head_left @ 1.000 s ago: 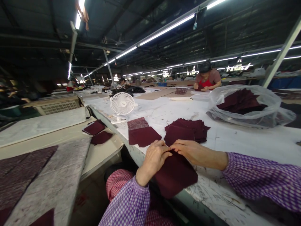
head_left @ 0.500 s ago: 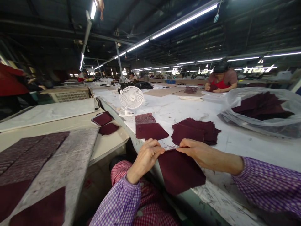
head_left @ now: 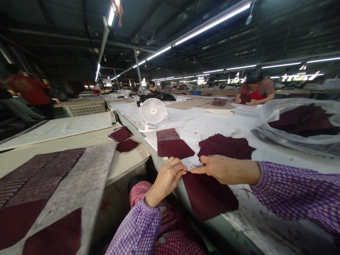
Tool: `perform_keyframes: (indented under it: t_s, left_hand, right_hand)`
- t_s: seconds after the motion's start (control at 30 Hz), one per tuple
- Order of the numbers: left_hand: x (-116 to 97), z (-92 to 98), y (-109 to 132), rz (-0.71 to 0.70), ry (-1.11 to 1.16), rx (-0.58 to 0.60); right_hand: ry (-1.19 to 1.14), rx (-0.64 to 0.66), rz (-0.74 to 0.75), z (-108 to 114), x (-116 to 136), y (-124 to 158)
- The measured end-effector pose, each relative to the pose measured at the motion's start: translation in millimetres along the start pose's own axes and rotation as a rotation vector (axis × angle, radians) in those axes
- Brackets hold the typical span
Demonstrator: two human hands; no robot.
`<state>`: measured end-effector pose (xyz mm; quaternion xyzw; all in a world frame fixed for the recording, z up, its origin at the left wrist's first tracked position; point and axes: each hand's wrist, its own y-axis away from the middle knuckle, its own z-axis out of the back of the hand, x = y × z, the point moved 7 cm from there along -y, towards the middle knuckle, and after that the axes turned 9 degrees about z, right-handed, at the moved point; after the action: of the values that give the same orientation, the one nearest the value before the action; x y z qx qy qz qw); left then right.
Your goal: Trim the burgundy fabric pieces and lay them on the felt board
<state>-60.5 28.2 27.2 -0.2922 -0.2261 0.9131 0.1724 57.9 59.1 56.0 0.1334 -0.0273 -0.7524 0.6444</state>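
My left hand [head_left: 168, 177] is closed, its thumb and fingertips pinching the upper left corner of a maroon fabric piece [head_left: 209, 198]. The piece lies over the table's front edge, its lower part overhanging. Along its upper edge, close to the left fingertips, is the outstretched index finger of my right hand [head_left: 223, 170]; its other fingers are curled at the fabric, and the thumb is mostly hidden. Just beyond the hands lie a fanned pile of maroon pieces [head_left: 225, 145] and a smaller overlapping stack [head_left: 175, 148] with speckled edges showing.
A white clip fan [head_left: 152, 110] stands behind the stack. To the right is a clear plastic bag [head_left: 268, 132] of maroon pieces. On the left, a lower board [head_left: 90, 177] carries rows of overlapped pieces. A co-worker [head_left: 256, 94] holds maroon fabric across the table.
My right hand has slid left along the fabric's upper edge, its index fingertip now close to my left hand. My left hand keeps its pinch. The view has shifted slightly left.
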Motion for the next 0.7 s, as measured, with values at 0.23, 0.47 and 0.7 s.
perform_keyframes:
  t_s: [0.23,0.47,0.7]
  left_hand:
    - [9,4.2,2,0.005,0.120,0.016]
    - [16,5.9,3,0.103,0.198,0.006]
    - [15,7.7,6,0.024,0.154,-0.001]
  right_hand:
    - [-0.017,-0.086,0.063,0,-1,-1]
    - [-0.086,-0.147,0.118,2,-2,-1]
    - [0.029,-0.133,0.112,2,3,-6]
